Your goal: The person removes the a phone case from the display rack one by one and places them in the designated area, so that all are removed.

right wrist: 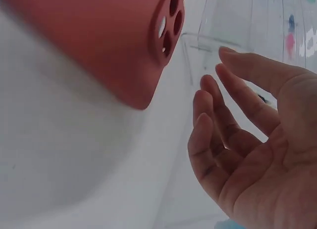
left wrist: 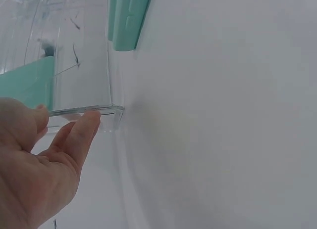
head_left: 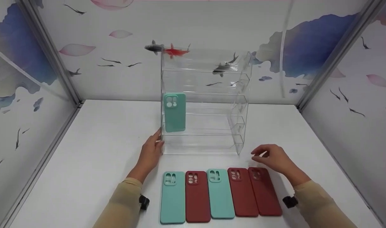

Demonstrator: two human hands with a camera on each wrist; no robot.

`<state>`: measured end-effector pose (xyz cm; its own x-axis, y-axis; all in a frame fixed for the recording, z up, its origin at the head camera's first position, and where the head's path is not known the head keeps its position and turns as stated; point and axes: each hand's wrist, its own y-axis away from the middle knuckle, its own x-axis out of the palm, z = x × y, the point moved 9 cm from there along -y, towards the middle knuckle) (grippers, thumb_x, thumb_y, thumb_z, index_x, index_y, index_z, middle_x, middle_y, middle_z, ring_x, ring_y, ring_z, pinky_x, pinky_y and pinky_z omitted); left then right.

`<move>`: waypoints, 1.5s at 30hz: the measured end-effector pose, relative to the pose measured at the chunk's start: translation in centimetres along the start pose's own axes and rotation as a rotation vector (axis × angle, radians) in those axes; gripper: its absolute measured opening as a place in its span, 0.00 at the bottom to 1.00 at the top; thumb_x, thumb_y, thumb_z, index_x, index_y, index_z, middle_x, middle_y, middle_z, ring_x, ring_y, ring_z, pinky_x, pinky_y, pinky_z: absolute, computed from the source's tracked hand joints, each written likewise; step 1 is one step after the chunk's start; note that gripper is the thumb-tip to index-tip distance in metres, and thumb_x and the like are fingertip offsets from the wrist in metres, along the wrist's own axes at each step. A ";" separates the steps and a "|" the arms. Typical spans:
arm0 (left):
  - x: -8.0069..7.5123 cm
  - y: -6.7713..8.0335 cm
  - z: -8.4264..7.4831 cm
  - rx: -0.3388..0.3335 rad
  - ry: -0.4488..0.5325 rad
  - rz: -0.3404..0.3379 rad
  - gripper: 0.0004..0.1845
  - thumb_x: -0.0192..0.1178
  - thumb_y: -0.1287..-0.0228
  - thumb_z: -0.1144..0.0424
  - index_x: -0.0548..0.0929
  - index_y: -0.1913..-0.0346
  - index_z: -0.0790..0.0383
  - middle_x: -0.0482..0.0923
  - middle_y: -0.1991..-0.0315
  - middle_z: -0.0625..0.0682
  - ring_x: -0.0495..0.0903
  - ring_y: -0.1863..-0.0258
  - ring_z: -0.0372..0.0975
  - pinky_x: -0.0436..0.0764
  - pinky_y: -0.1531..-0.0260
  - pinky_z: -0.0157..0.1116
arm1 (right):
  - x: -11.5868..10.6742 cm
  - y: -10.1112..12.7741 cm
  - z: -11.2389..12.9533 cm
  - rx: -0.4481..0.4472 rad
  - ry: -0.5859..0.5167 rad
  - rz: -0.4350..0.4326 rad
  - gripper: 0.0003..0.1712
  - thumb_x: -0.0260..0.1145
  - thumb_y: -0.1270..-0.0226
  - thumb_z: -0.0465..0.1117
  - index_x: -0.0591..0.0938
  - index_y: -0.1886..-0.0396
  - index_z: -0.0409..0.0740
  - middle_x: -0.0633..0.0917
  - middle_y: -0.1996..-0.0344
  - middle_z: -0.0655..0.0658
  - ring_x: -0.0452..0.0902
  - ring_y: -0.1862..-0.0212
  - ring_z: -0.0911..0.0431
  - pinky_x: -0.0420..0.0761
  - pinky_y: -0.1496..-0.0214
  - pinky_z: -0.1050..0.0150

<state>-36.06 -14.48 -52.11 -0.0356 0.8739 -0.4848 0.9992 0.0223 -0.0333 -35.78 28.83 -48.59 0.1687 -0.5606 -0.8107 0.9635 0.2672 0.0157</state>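
Observation:
A clear tiered acrylic display rack stands mid-table, and a teal phone case leans upright at its left side. My left hand holds the rack's lower left edge. In the left wrist view the thumb and fingers pinch the clear panel. To the right of the rack's front corner, my right hand hovers with loosely bent fingers, holding nothing. The nearest case to it is the rightmost red phone case, seen close by in the right wrist view.
In front of the rack lie a teal case, a red case, another teal case and another red case, side by side with the rightmost one. Patterned panels with metal posts enclose the white table.

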 end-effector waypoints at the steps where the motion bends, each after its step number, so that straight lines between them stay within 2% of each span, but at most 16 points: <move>1: 0.0 0.0 0.0 0.000 -0.003 -0.001 0.31 0.49 0.16 0.60 0.55 0.17 0.49 0.71 0.29 0.58 0.76 0.31 0.51 0.79 0.32 0.49 | 0.1 -0.3 0.8 -0.015 -0.012 -0.019 0.10 0.73 0.31 0.42 0.90 0.54 0.44 0.89 0.59 0.46 0.84 0.63 0.54 0.84 0.61 0.62; 7: -0.1 0.0 0.0 -0.012 -0.003 -0.005 0.31 0.48 0.16 0.58 0.54 0.17 0.48 0.71 0.29 0.58 0.76 0.31 0.51 0.78 0.30 0.48 | 0.5 -2.6 6.4 -0.107 -0.132 -0.101 0.06 0.72 0.29 0.42 0.90 0.56 0.48 0.90 0.61 0.47 0.86 0.65 0.54 0.86 0.64 0.67; 11: -0.1 0.0 -0.2 -0.012 0.003 -0.007 0.31 0.48 0.16 0.58 0.55 0.17 0.47 0.72 0.30 0.58 0.77 0.32 0.50 0.79 0.31 0.48 | 0.0 -4.1 10.3 -0.176 -0.143 -0.165 0.06 0.73 0.30 0.42 0.90 0.55 0.51 0.90 0.60 0.49 0.86 0.62 0.57 0.86 0.60 0.68; 15: -0.1 0.0 -0.2 -0.011 -0.001 -0.005 0.31 0.48 0.16 0.58 0.55 0.17 0.47 0.72 0.30 0.58 0.77 0.32 0.50 0.79 0.32 0.48 | -0.3 -5.7 13.6 -0.232 -0.151 -0.201 0.08 0.72 0.29 0.42 0.90 0.53 0.51 0.90 0.58 0.50 0.86 0.59 0.57 0.88 0.55 0.66; 19: -0.3 -0.1 -0.3 0.019 -0.024 -0.018 0.31 0.49 0.17 0.60 0.56 0.17 0.49 0.73 0.31 0.60 0.77 0.33 0.51 0.78 0.31 0.50 | -0.2 -7.3 16.1 -0.287 -0.206 -0.230 0.09 0.72 0.29 0.42 0.89 0.52 0.50 0.90 0.57 0.50 0.87 0.58 0.57 0.89 0.52 0.62; 23: -0.2 -0.2 -0.3 0.032 -0.030 -0.029 0.31 0.49 0.17 0.61 0.56 0.17 0.51 0.74 0.32 0.60 0.77 0.33 0.51 0.78 0.31 0.50 | 0.0 -8.7 18.0 -0.311 -0.250 -0.248 0.12 0.72 0.29 0.42 0.88 0.49 0.49 0.90 0.55 0.48 0.88 0.58 0.57 0.90 0.51 0.59; 33: -0.1 -0.3 0.1 -0.003 -0.010 -0.026 0.31 0.48 0.16 0.60 0.56 0.17 0.47 0.73 0.31 0.59 0.77 0.34 0.50 0.79 0.33 0.49 | 0.5 -12.5 22.1 -0.343 -0.264 -0.276 0.17 0.71 0.29 0.39 0.87 0.42 0.48 0.90 0.51 0.44 0.89 0.55 0.53 0.90 0.49 0.58; 38: -0.1 -0.3 0.1 -0.009 -0.010 -0.032 0.31 0.49 0.17 0.60 0.57 0.17 0.47 0.73 0.31 0.58 0.79 0.35 0.50 0.83 0.38 0.47 | 0.4 -14.0 23.7 -0.386 -0.262 -0.290 0.18 0.70 0.28 0.37 0.86 0.40 0.47 0.89 0.50 0.44 0.89 0.54 0.54 0.90 0.47 0.58; 45: -0.1 -0.2 0.0 -0.002 -0.009 -0.029 0.31 0.49 0.16 0.60 0.56 0.17 0.49 0.73 0.31 0.59 0.78 0.35 0.50 0.82 0.37 0.47 | 1.0 -15.3 25.1 -0.400 -0.302 -0.281 0.17 0.71 0.28 0.39 0.86 0.41 0.47 0.90 0.51 0.46 0.89 0.54 0.55 0.90 0.47 0.60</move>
<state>-36.28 -14.58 -52.09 -0.0645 0.8685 -0.4915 0.9978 0.0482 -0.0458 -45.15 4.50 -34.92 0.0258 -0.8364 -0.5475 0.8364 0.3180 -0.4464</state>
